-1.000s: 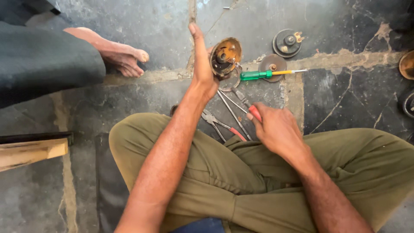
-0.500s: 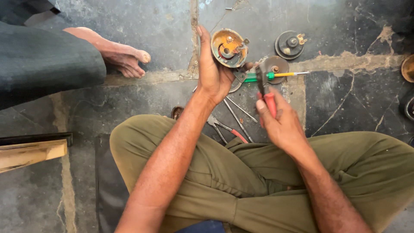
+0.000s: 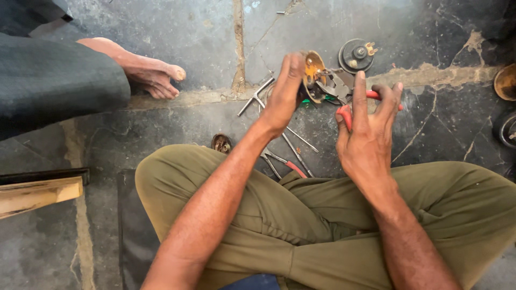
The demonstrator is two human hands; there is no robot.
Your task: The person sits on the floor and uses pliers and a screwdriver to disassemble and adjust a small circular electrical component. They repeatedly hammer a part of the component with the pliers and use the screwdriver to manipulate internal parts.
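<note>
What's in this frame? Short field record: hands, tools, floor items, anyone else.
left hand: grips a rusty round metal part, held on edge
right hand: holds red-handled pliers, nose at the part
floor: dark cracked stone
loose items: round black part, metal rods, second pliers
other person: bare foot, upper left

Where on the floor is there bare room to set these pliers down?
Bare stone floor lies beyond the bare foot, and more right of the right hand, above the knee. It is crowded under the left hand: loose metal tools, round dark part and the pliers themselves.
</note>
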